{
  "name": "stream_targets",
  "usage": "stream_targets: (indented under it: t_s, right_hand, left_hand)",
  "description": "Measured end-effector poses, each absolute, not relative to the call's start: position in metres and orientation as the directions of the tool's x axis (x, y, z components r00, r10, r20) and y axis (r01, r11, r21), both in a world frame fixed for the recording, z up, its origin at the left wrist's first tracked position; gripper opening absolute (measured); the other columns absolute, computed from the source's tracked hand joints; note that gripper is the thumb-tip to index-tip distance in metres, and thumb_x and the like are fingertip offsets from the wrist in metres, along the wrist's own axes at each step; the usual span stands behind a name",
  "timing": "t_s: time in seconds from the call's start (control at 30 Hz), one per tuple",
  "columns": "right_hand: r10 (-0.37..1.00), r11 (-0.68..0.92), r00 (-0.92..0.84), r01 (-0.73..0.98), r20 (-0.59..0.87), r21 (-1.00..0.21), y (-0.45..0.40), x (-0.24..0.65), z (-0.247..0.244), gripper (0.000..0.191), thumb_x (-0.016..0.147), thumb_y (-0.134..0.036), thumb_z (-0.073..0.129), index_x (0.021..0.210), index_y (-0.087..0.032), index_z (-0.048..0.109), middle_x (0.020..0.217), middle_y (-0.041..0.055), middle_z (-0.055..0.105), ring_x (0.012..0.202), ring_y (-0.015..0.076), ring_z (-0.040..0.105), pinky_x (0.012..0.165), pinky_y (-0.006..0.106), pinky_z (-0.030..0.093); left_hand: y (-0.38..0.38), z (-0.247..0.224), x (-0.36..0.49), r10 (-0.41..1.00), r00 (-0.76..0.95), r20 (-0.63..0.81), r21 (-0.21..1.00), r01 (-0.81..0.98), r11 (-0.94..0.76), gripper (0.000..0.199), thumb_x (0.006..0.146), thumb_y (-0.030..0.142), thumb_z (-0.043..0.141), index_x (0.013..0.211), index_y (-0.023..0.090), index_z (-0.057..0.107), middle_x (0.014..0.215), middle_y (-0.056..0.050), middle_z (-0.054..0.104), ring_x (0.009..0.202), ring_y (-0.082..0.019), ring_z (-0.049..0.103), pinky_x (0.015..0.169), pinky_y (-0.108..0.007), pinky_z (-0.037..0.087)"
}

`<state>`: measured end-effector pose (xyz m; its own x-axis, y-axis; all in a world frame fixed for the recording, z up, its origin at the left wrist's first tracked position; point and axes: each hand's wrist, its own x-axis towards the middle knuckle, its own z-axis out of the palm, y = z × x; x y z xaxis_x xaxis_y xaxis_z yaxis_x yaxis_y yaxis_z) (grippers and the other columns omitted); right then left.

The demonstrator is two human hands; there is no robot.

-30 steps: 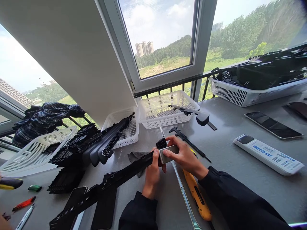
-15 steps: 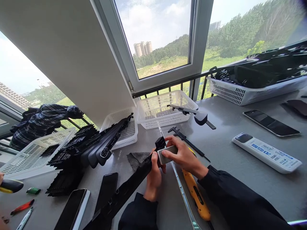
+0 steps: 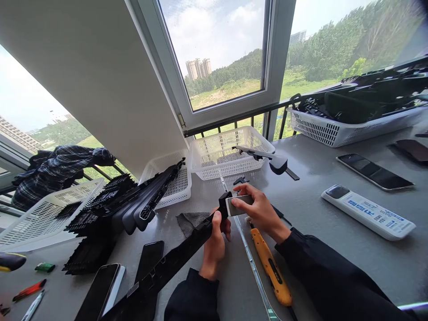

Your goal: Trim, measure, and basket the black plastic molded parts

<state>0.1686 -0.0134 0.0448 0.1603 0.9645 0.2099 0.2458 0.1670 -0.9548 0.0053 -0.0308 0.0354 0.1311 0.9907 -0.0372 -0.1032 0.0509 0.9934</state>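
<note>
My left hand (image 3: 214,252) is closed around a long black plastic strip (image 3: 177,256), near its raised far end. The strip slants down to the lower left. Between the thumb and fingers of my right hand (image 3: 264,216) is a small grey block with a white edge (image 3: 240,204). The block's white edge touches the raised end of the strip. Under the hands runs a thin shiny metal strip (image 3: 251,263). An orange corded tool (image 3: 272,269) lies beside my right wrist. Black calipers (image 3: 240,180) are partly hidden behind my right hand.
White baskets (image 3: 230,169) stand along the window side. Black plastic parts are stacked at left (image 3: 100,223). A grey cloth (image 3: 190,223), phones (image 3: 151,256) and a white device with blue print (image 3: 369,214) lie on the table. A black-and-yellow handle (image 3: 11,262) shows at the left edge.
My right hand has turned the block more upright-edged against the strip's end, shifting slightly up and right. The strip's end has tilted a little. The handle at far left has moved left.
</note>
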Motion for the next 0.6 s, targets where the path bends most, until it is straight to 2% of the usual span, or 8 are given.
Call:
stream_targets:
  t_s: [0.1,0.23,0.37,0.43,0.5,0.6]
  right_hand:
    - [0.963,0.167,0.163,0.266,0.215,-0.949,-0.0128,0.1723,0.0473,0.028,0.088,-0.048,0.065,0.096,-0.021,0.071,0.089,0.0030,0.070,0.084,0.0219,0.063,0.075,0.034,0.046]
    - [0.961,0.202,0.117,0.327,0.252,-0.923,-0.0128,0.1706,0.0467,0.025,0.087,-0.045,0.066,0.090,-0.021,0.073,0.090,0.0040,0.073,0.084,0.0228,0.064,0.078,0.036,0.048]
    - [0.929,0.193,0.237,0.348,0.285,-0.918,-0.0096,0.1761,0.0443,0.028,0.089,-0.048,0.066,0.087,-0.022,0.073,0.093,0.0058,0.074,0.091,0.0251,0.065,0.084,0.038,0.049]
    - [0.914,0.186,0.280,0.355,0.294,-0.916,-0.0083,0.1785,0.0432,0.029,0.090,-0.050,0.065,0.087,-0.022,0.072,0.093,0.0060,0.074,0.092,0.0257,0.065,0.085,0.039,0.049]
    - [0.913,0.206,0.260,0.373,0.315,-0.905,-0.0084,0.1779,0.0427,0.027,0.091,-0.049,0.064,0.088,-0.023,0.071,0.093,0.0056,0.073,0.093,0.0257,0.065,0.086,0.039,0.048]
    - [0.902,0.281,0.183,0.437,0.390,-0.855,-0.0097,0.1751,0.0439,0.018,0.092,-0.041,0.065,0.087,-0.024,0.070,0.093,0.0052,0.073,0.095,0.0259,0.063,0.087,0.040,0.048]
  left_hand:
    - [-0.0298,0.0344,0.0033,0.991,0.124,-0.041,0.991,-0.123,0.057,0.055,0.095,0.070,0.050,0.083,0.019,0.063,0.059,0.003,0.049,0.051,-0.012,0.045,0.051,-0.025,0.042]
    - [-0.0289,0.0337,0.0010,0.988,0.126,-0.086,0.987,-0.125,0.102,0.053,0.094,0.070,0.052,0.086,0.019,0.064,0.059,0.003,0.051,0.052,-0.012,0.046,0.051,-0.024,0.042]
    - [-0.0298,0.0356,0.0027,0.987,0.153,-0.057,0.994,-0.087,0.071,0.053,0.092,0.071,0.054,0.078,0.020,0.062,0.059,0.002,0.051,0.052,-0.013,0.046,0.052,-0.025,0.042]
    - [-0.0303,0.0356,0.0037,0.984,0.170,-0.054,0.996,-0.066,0.066,0.053,0.092,0.071,0.053,0.080,0.020,0.062,0.059,0.002,0.051,0.052,-0.014,0.045,0.052,-0.026,0.042]
    - [-0.0304,0.0344,0.0038,0.982,0.174,-0.072,0.996,-0.045,0.081,0.053,0.092,0.072,0.053,0.082,0.021,0.062,0.059,0.002,0.051,0.052,-0.014,0.045,0.052,-0.026,0.041]
    - [-0.0301,0.0324,0.0027,0.980,0.161,-0.118,0.993,0.002,0.119,0.052,0.091,0.071,0.055,0.073,0.022,0.059,0.059,0.002,0.052,0.052,-0.015,0.045,0.053,-0.027,0.041]
